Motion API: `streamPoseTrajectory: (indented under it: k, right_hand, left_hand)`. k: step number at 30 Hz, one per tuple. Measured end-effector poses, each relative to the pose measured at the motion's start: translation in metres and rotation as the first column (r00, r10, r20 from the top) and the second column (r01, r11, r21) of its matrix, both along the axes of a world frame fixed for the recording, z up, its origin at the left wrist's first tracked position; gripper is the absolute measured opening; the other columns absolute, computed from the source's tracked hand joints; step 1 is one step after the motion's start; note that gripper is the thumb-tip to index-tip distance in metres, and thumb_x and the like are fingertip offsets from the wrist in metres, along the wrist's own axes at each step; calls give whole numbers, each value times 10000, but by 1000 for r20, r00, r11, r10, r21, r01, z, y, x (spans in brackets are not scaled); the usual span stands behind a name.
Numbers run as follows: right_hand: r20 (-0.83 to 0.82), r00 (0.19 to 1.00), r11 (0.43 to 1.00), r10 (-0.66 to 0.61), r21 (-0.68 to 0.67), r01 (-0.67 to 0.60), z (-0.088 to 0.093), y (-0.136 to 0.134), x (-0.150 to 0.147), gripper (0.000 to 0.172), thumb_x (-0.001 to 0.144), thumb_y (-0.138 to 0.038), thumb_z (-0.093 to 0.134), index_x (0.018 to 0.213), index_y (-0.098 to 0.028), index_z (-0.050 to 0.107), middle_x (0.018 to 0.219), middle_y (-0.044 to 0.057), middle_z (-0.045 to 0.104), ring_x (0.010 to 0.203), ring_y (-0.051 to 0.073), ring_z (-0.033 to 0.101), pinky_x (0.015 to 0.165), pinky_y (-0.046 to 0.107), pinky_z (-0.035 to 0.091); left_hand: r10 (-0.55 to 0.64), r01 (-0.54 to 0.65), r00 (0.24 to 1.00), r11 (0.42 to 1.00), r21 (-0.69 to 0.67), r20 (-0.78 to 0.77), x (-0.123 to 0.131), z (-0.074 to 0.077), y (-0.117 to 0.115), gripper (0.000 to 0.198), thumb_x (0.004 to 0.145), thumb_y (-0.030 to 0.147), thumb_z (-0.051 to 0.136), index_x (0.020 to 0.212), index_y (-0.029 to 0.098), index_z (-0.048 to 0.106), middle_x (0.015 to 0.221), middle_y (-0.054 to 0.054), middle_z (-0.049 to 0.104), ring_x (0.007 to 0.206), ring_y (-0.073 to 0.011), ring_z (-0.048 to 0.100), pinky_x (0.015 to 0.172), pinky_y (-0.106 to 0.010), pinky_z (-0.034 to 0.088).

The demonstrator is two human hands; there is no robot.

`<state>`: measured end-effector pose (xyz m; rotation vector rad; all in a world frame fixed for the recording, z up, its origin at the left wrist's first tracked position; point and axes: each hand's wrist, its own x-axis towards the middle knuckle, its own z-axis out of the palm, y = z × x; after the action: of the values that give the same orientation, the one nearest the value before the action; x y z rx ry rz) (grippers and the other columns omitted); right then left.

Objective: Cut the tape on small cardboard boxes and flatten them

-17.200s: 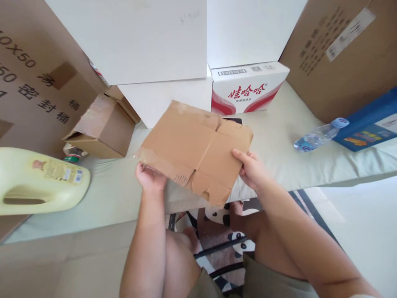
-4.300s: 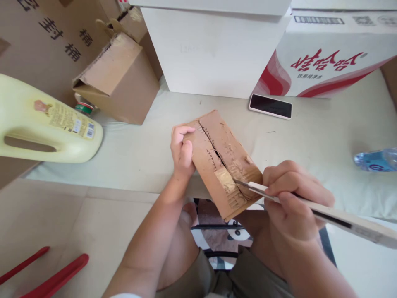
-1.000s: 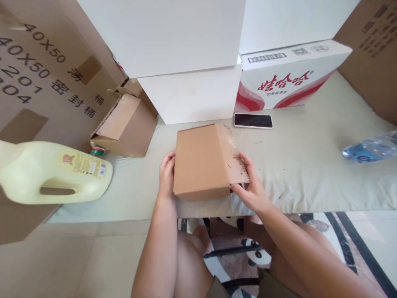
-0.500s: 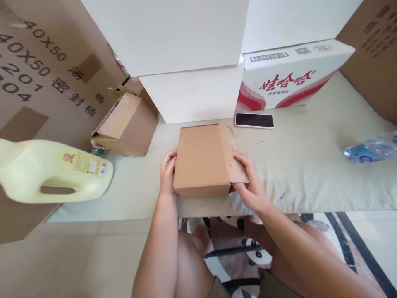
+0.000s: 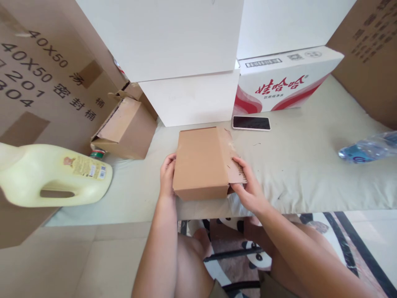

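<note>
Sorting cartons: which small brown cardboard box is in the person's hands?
The brown cardboard box at the cushion's front edge, held by left hand and right hand; the tilted brown box lies apart, left.

black phone [image 5: 251, 123] flat on pale mattress [image 5: 310, 174], red-and-white carton [image 5: 285, 82] just behind it, stacked white boxes [image 5: 186, 99], small open brown carton [image 5: 125, 128] left, yellow jug [image 5: 52, 178] on its side, water bottle [image 5: 369, 148] lying far right, panda rug [image 5: 248, 248] below

This is a room in a home, used for storing goods. A panda-print rug [image 5: 248, 253] lies beside a pale cushion [image 5: 310, 174]. Stacked white cartons [image 5: 173, 41], brown shipping boxes [image 5: 46, 87], a drinks case [image 5: 285, 82] and a detergent jug [image 5: 46, 178] crowd around it.
</note>
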<state>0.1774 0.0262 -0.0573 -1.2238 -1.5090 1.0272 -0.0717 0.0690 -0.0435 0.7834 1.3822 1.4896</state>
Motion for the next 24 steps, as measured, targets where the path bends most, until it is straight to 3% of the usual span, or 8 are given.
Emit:
streamPoseTrajectory:
  k: [24]
  right_hand:
    - [56,998,999,9,52,-12,-2,1,-1,571,859,-289,555,1409,-196,433,1411,162,575,1264,293,594,1062,489,510]
  left_hand:
    - [8,-7,1000,1000,28,-13,3,3,-3,274,638,409,719,833,218,689,865,-18,669,745,-162,579,656,-262,449]
